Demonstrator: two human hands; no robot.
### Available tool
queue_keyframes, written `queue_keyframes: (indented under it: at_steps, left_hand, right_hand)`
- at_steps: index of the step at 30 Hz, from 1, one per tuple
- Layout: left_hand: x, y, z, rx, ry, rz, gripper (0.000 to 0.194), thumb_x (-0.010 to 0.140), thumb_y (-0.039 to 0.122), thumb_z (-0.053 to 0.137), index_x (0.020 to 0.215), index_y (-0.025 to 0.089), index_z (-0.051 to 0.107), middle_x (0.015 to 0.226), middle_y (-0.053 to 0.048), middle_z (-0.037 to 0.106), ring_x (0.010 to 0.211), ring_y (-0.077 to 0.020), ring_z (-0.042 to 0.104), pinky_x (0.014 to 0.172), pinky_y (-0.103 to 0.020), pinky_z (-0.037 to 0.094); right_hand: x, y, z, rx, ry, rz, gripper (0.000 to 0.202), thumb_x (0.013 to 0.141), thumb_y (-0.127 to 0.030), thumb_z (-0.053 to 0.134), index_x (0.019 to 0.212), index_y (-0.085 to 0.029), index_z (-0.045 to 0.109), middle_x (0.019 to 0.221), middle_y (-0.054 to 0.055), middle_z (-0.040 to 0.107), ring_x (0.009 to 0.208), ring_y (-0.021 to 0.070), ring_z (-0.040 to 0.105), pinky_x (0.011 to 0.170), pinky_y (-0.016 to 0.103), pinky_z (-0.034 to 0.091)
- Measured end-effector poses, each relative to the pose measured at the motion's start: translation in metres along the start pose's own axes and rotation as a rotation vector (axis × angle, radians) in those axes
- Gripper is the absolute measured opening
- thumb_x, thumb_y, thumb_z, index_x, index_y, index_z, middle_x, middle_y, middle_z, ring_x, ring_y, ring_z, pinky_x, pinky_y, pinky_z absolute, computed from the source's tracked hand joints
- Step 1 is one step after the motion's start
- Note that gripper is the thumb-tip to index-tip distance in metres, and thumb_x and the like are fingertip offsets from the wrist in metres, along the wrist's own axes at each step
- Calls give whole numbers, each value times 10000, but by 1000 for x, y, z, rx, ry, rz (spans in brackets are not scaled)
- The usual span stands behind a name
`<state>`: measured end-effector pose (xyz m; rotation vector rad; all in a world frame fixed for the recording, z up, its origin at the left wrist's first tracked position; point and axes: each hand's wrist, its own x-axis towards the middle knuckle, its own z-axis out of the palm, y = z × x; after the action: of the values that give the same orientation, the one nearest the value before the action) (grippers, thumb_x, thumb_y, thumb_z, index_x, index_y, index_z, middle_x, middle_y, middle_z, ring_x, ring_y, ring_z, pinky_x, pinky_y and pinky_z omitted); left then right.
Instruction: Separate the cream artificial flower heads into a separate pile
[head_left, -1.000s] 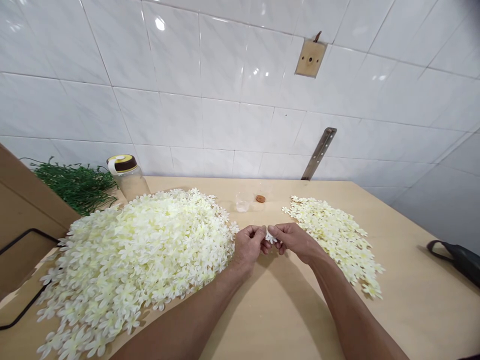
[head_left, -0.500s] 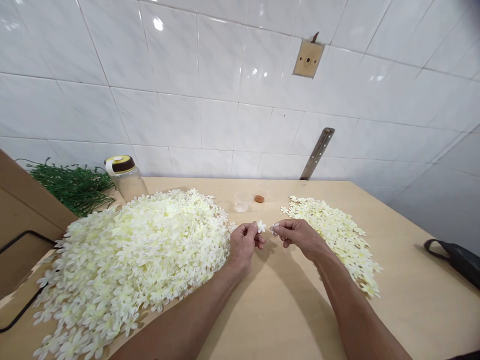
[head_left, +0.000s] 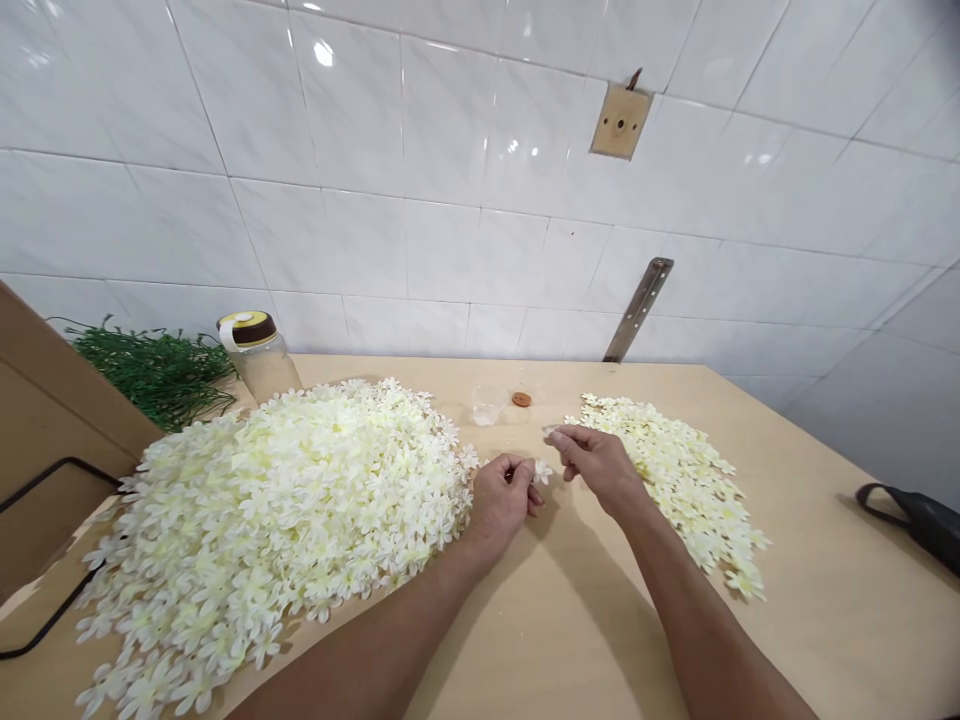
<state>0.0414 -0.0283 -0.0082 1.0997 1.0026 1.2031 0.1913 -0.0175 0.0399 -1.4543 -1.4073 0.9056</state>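
Note:
My left hand (head_left: 504,500) pinches a small white artificial flower (head_left: 542,471) between thumb and finger, petals facing right. Just right of it and slightly higher, my right hand (head_left: 596,462) is closed in a pinch. Something small and pale shows at its fingertips, too small to name. The two hands are close but apart, above the wooden table (head_left: 559,620). Left of my left hand spreads a large heap of white and pale yellow artificial flowers (head_left: 300,490). A smaller, flatter pile of such flowers (head_left: 686,490) lies beside my right forearm.
Behind my hands stand a small clear cup (head_left: 489,405) and a brown disc (head_left: 521,399). A bottle with a brown and yellow lid (head_left: 266,355) and green artificial stems (head_left: 154,370) are at back left. A black strapped object (head_left: 919,522) lies at right. A tiled wall (head_left: 435,250) closes the back.
My left hand has shifted right and slightly down with the flower. My right hand has risen slightly, its fingertips now higher than the flower. The view has shifted slightly.

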Motion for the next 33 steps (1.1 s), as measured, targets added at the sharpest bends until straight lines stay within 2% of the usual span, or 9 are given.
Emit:
queue_keyframes:
  at_steps: [3,5,7,8,11,14,20,29,33]
  left_hand:
    - [-5,0,1,94,-94,14,273,835,413,588,702,175,577,474,13,568,360,-93,469,393,-204,365]
    - [-5,0,1,96,-88,10,274,837,420,586,708,178,574,470,15,566,355,-95,467,390,-205,364]
    - [-4,-1,1,77,-31,12,275,837,425,585,719,177,576,470,15,569,356,-97,470,396,-208,375]
    - [-2,-1,0,62,-3,18,279,837,430,586,721,176,577,472,15,571,359,-98,475,401,-209,382]
    - [1,-2,-1,16,44,55,286,838,435,585,725,173,573,478,20,567,367,-96,480,408,-208,395]
    - [2,-3,-1,7,69,68,262,839,409,584,739,168,575,483,24,562,366,-91,474,396,-202,388]
    - [1,-3,-1,-15,112,64,285,834,441,598,753,171,563,499,29,560,374,-93,482,398,-208,393]
    - [3,-7,-1,-28,122,47,345,848,507,561,750,177,567,504,20,576,373,-99,490,397,-210,382]
    - [2,-5,0,-14,90,24,320,856,486,546,749,184,555,485,21,571,354,-103,476,393,-215,383]
  right_hand:
    - [-7,-15,10,-107,-148,-241,402,819,-501,642,1115,-242,723,1081,82,690,783,189,623,627,294,501]
    - [-9,-19,11,-194,-62,-325,360,859,-482,595,1101,-252,729,1200,85,661,889,208,617,689,301,487]
    - [-9,-16,8,-272,54,-257,380,871,-511,561,1047,-223,735,1027,84,706,755,190,597,637,300,455]
    - [-9,-12,6,-289,51,-194,405,865,-537,555,1011,-206,735,894,69,708,667,173,563,590,294,430]
    - [-7,-2,2,-206,-198,-44,452,836,-595,559,861,-175,726,655,16,623,525,125,442,480,259,334]
    - [-7,4,3,-83,-375,41,416,786,-581,624,768,-173,706,615,-4,585,487,95,368,433,237,262]
    - [-3,9,7,-33,-234,107,346,701,-525,720,691,-180,695,642,-1,593,480,87,360,424,231,291]
    - [-3,6,-1,99,-189,101,466,705,-606,706,573,-176,586,618,10,594,455,83,391,439,244,324]
    - [-5,3,0,117,-212,79,506,753,-646,651,601,-164,625,579,3,539,470,90,399,443,242,327]
